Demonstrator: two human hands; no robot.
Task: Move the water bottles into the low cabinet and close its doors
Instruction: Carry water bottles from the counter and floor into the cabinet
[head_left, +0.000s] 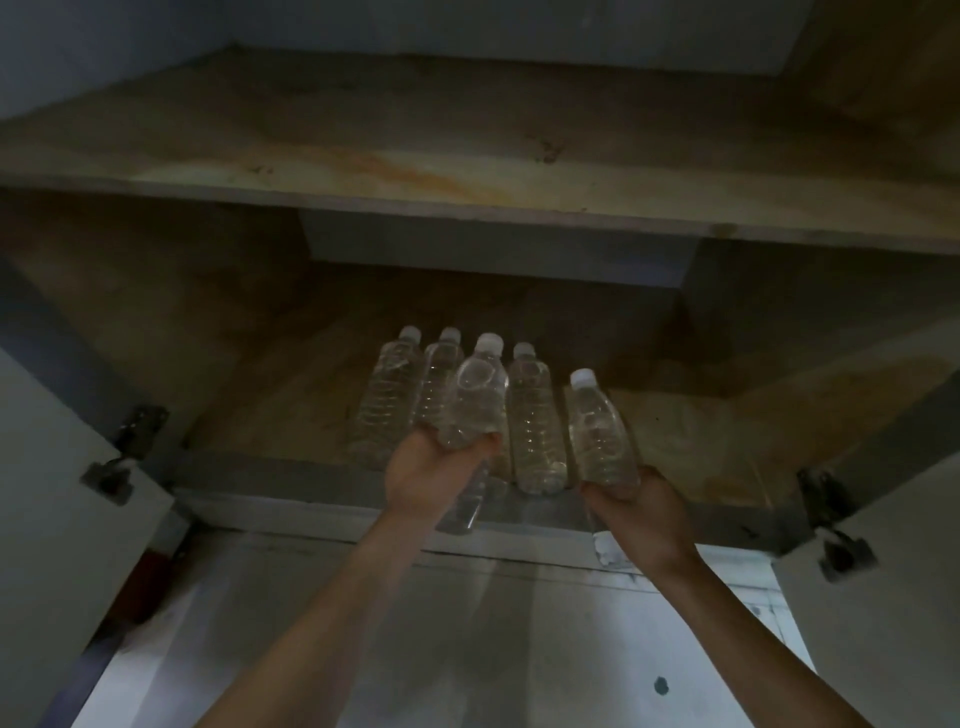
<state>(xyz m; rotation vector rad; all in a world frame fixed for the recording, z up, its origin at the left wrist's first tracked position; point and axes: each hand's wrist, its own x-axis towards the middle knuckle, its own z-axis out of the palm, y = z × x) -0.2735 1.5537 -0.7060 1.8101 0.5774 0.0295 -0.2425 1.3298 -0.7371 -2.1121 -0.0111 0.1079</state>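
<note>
On the bottom board of the low cabinet (701, 441), under its stained upper shelf (467, 156), three water bottles (535, 415) rest in a close row near the front edge, white caps pointing toward the back. The dim light does not let me tell whether they stand or lie. The left hand (431, 473) is closed round the base of a fourth bottle (475, 395), fingers curled under it. This bottle sits in front of the gap in the row, its cap level with the others. The right hand (639, 509) grips the base of a fifth bottle (602, 431) in the same way, tilted a little to the left and just beside the rightmost resting bottle, at the open end of the row. Below each hand a pale, clear shape shows against the cabinet's front rail — possibly another bottle hanging down, but it is too blurred to tell. Both cabinet doors are swung wide open: the left door (52, 493) with its metal hinge (130, 431), and the right door (883, 597) with its hinge (826, 499). Both forearms reach in from below over a pale floor (467, 649).
</note>
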